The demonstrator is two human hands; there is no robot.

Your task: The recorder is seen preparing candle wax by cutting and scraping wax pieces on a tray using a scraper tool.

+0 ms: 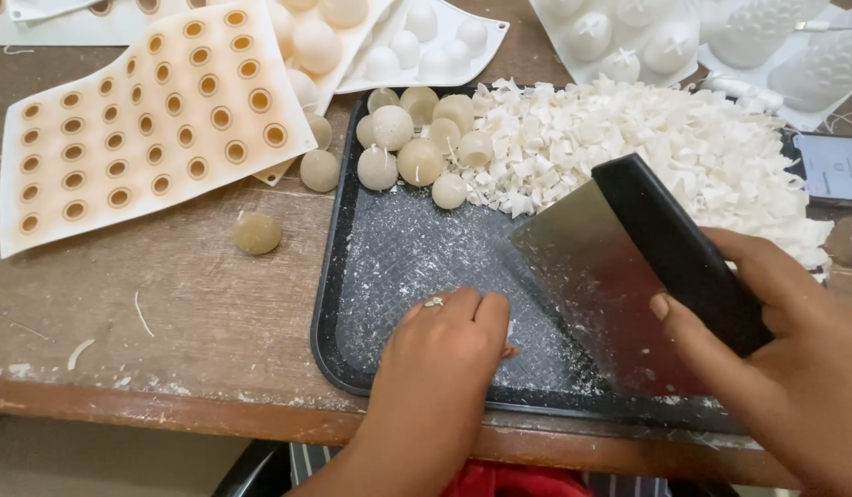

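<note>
On the worn wooden table (196,304), the right hand (776,368) grips a bench scraper (619,276) whose blade could nick the left hand (444,354), curled fingertips-down just beside it on the dark tray (329,276).

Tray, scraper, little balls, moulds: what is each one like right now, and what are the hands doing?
Tray: flat on the table, dusted with white crumbs.
Scraper: tilted, blade edge on the tray.
Right hand: gripping the scraper's black handle.
Left hand: fingers curled, resting on the tray.
White flakes: heaped at the tray's far side.
Wax balls: clustered beside the flakes.
Flat mould: cavities empty.
</note>
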